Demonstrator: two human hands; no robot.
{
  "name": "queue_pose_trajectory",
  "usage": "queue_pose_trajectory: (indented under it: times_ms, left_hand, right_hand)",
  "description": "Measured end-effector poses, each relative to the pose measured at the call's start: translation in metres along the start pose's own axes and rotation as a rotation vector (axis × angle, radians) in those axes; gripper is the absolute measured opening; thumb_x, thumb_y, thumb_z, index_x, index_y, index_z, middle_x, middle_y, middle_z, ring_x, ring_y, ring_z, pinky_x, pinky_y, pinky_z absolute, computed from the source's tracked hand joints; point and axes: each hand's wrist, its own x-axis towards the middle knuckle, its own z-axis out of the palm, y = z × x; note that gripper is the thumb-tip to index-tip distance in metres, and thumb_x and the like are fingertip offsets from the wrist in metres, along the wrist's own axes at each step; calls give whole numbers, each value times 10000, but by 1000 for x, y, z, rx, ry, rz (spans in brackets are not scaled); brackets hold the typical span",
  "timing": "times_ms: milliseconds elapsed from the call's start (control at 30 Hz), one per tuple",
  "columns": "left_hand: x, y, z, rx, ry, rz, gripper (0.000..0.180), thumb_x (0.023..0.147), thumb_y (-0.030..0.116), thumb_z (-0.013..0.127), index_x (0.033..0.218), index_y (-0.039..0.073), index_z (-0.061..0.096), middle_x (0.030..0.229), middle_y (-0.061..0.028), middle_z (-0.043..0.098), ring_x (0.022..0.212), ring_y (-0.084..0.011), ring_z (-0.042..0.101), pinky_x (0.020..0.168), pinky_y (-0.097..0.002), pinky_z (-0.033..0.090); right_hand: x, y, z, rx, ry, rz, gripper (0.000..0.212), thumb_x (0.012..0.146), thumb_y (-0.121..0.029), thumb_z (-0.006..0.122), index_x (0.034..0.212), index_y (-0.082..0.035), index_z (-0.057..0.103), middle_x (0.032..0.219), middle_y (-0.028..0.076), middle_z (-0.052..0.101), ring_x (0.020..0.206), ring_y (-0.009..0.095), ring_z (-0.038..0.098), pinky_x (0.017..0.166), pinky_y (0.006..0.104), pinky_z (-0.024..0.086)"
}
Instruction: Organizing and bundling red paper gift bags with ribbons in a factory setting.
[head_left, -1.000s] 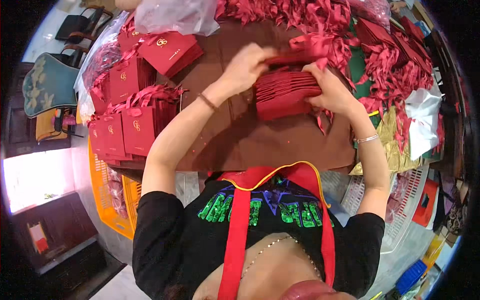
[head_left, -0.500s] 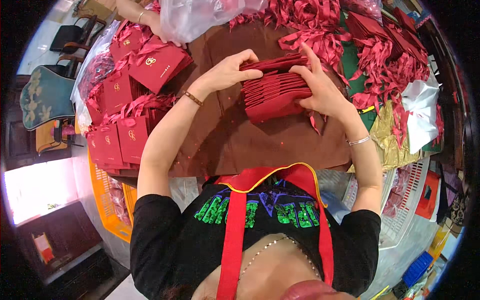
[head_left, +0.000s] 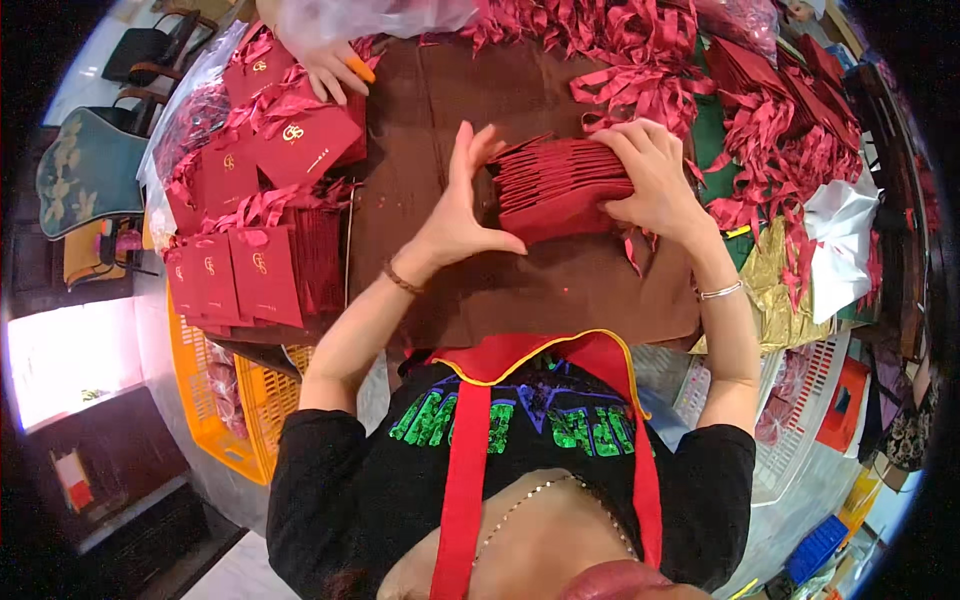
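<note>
A stack of red paper gift bags (head_left: 565,190) lies fanned on the brown-covered table (head_left: 450,290), its folded edges facing up and toward me. My right hand (head_left: 655,180) grips the stack's right end, with the fingers over the far side and the thumb on the near side. At the left end, my left hand (head_left: 462,205) is spread, thumb and fingers apart, with nothing in it. Red ribbon ends (head_left: 632,250) hang out beside my right hand.
Finished-looking red bags with gold marks (head_left: 305,140) pile up at the left, where a co-worker's hand (head_left: 335,75) rests. Red ribbons (head_left: 640,90) heap at the far side. More bags (head_left: 745,70), gold wrapping (head_left: 765,290) and white wrapping (head_left: 840,240) lie right. An orange crate (head_left: 215,440) stands below left.
My left hand has let go of the stack's left part and opened beside it. My right hand has closed further over the right end. The co-worker's hand has moved onto the left pile.
</note>
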Motion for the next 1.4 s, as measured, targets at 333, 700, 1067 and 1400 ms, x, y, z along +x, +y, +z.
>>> queue_pose_trajectory:
  times_ms: [333,700,1067,1400]
  left_hand:
    - [17,-39,36,123,181,-170,767,589,117,819,1169,10,328,1100,-132,542,1017,-211,543,894,-328,433]
    - [30,-46,34,-347,139,-184,742,589,37,816,1179,40,365,1142,-58,523,1047,-148,506,906,-318,432]
    - [22,-33,35,-297,56,-129,922,551,140,858,1293,42,319,1271,-100,425,1186,-183,398,1001,-358,329]
    - [52,-4,49,-411,335,-75,816,854,648,144,1401,43,167,1270,-132,437,1162,-222,440,987,-364,342]
  right_hand:
    - [-24,26,47,1133,218,18,1139,544,-164,847,1402,-114,100,1324,126,337,1238,227,338,1033,364,281]
    - [-14,26,67,819,260,15,1079,590,-84,819,1363,-69,66,1303,127,362,1194,224,398,1006,374,329]
    - [-19,48,81,812,284,-5,754,624,-1,769,1200,-67,286,1170,110,450,1109,206,471,943,354,402]
    - [-15,31,70,908,367,-50,785,619,16,763,1234,-49,280,1200,108,437,1096,190,478,932,329,404]
